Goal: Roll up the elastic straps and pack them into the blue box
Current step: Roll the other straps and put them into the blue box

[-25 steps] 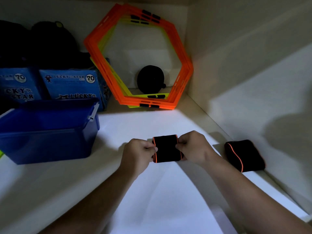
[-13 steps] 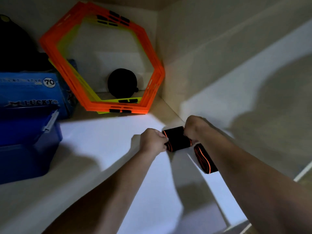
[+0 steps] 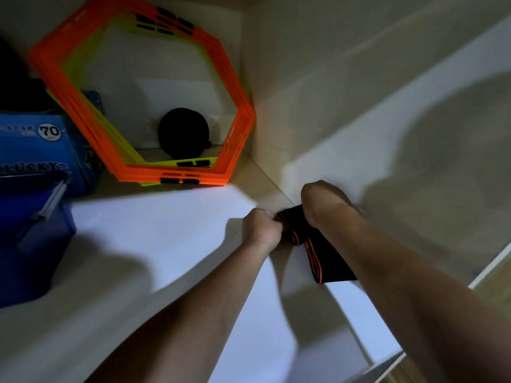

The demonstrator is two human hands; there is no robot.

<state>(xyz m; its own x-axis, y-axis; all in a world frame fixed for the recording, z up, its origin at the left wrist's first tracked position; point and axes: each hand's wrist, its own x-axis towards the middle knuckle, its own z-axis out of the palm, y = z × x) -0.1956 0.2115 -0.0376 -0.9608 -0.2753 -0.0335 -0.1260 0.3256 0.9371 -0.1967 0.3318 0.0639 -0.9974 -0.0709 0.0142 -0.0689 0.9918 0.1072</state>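
Both hands have carried the roll (image 3: 290, 221) right, now touching the second strap (image 3: 329, 261) by the wall. Left hand (image 3: 261, 230) and right hand (image 3: 322, 203) clamp it. Box (image 3: 33, 239) well left; packing not started, I reckon.

The white shelf (image 3: 166, 230) lies open across its middle, between the blue box (image 3: 33, 244) at the left edge and the hands near the right wall (image 3: 345, 92). Both hands, left (image 3: 261, 230) and right (image 3: 320, 203), and two black straps (image 3: 329, 258) crowd the right corner, touching the wall's base. The orange hexagonal rings (image 3: 235, 134) lean against the back wall, with a black round object (image 3: 182, 132) behind them. Blue cartons (image 3: 36, 150) block the rear left, just behind the blue box.
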